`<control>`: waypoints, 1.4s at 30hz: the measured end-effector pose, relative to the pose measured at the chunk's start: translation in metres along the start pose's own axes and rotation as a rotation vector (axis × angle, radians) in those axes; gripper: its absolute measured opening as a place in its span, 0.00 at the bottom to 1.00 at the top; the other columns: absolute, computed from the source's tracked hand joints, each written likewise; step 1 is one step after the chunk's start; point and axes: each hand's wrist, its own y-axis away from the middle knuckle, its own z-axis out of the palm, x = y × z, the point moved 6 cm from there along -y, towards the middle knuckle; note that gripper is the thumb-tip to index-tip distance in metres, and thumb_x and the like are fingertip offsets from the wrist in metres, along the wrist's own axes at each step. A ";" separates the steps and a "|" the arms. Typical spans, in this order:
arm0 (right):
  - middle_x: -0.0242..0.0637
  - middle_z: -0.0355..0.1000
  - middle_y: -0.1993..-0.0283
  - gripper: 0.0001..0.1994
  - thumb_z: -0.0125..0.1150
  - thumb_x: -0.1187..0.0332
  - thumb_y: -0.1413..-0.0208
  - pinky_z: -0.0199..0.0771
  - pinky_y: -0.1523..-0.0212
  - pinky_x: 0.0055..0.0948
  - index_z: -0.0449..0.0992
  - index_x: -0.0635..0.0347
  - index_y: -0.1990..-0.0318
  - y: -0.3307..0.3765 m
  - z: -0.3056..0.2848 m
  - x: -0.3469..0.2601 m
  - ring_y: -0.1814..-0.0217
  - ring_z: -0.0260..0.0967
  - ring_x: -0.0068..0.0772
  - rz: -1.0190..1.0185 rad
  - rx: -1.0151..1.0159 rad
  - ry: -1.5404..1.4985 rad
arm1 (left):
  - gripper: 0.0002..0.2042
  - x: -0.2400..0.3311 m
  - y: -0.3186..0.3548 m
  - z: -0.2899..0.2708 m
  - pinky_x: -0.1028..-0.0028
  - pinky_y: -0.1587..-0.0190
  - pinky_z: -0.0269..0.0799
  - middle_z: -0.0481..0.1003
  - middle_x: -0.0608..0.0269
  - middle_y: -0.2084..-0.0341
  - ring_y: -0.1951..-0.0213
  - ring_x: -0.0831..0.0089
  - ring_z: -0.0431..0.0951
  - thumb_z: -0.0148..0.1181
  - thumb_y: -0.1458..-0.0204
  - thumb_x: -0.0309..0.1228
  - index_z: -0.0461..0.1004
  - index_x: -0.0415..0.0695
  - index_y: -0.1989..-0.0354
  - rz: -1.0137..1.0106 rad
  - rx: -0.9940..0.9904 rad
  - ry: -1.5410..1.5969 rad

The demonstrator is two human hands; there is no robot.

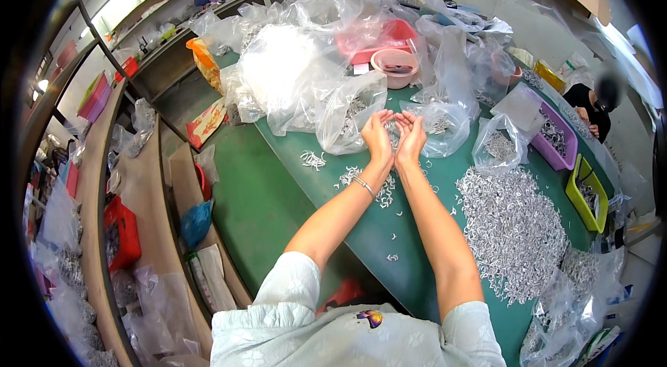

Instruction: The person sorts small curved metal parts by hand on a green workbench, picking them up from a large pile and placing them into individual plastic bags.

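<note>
My left hand (pixel 376 136) and my right hand (pixel 411 135) are raised side by side above the green table (pixel 410 263), heels touching, cupped around a few small silvery metal clips (pixel 393 134). A bracelet sits on my left wrist. More loose clips (pixel 351 176) lie on the table below my wrists. A large heap of the same clips (pixel 511 224) spreads to the right. Just beyond my fingers lie clear plastic bags (pixel 347 113) holding clips.
A pink bowl (pixel 394 67) and a red tray (pixel 389 37) sit among crumpled bags at the back. A purple bin (pixel 556 138) and a yellow-green bin (pixel 587 193) stand at the right, near another person (pixel 590 106). Shelves with a red crate (pixel 121 235) run along the left.
</note>
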 end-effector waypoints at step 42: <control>0.48 0.65 0.38 0.18 0.50 0.68 0.38 0.55 0.33 0.40 0.68 0.64 0.42 0.144 -0.060 -0.041 0.32 0.57 0.50 -0.244 -0.801 1.129 | 0.16 0.022 0.123 -0.093 0.56 0.33 0.50 0.65 0.51 0.41 0.36 0.52 0.59 0.48 0.42 0.24 0.67 0.38 0.44 0.340 -0.910 -1.151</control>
